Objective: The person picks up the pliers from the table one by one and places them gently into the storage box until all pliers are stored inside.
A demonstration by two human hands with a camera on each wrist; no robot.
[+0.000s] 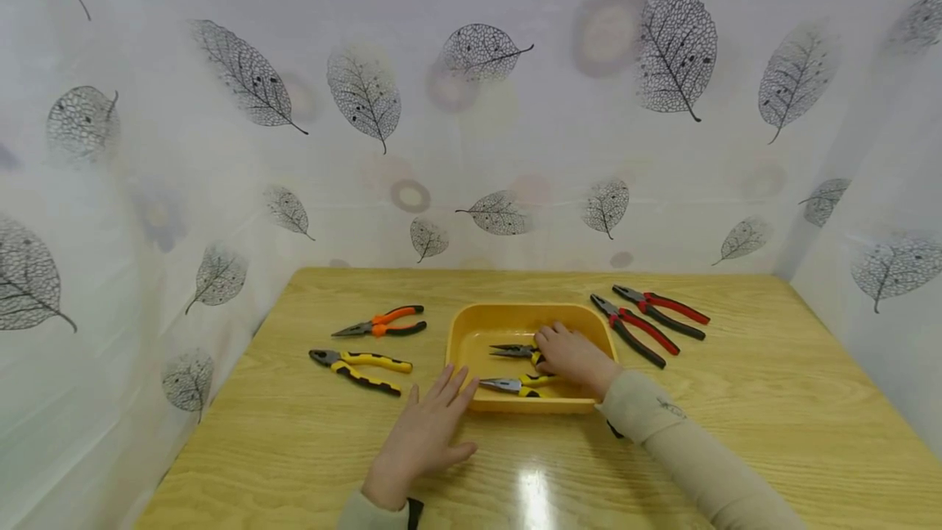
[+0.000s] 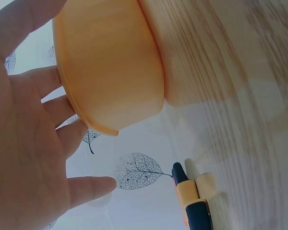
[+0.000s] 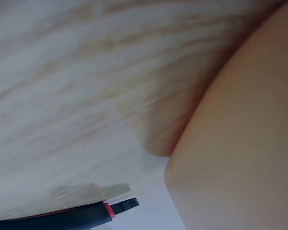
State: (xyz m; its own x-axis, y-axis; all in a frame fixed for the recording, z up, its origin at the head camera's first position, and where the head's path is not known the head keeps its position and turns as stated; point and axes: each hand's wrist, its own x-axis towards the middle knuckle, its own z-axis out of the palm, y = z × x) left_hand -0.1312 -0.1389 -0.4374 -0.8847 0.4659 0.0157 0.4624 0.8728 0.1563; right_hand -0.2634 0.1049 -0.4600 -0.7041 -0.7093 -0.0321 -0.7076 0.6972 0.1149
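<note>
My right hand (image 1: 574, 357) reaches into the yellow plastic tray (image 1: 530, 405), its fingers curled over the handles of needle-nose pliers (image 1: 513, 350) and hiding most of them. In front of these, a second pair of needle-nose pliers (image 1: 502, 384) with yellow and black handles lies in the tray, partly under the hand. Fingers spread, my left hand (image 1: 427, 432) rests its fingertips at the tray's left front corner. The left wrist view shows that palm (image 2: 29, 158) beside the tray's outer wall (image 2: 110, 62). In the right wrist view, the tray wall (image 3: 240, 143) hides the right hand.
On the wooden table (image 1: 294, 464), left of the tray, lie orange-handled needle-nose pliers (image 1: 381, 323) and yellow-handled combination pliers (image 1: 361, 368). Two red-and-black combination pliers (image 1: 634, 329) (image 1: 662, 309) lie to the right. A leaf-patterned curtain (image 1: 500, 145) surrounds the table's back and sides.
</note>
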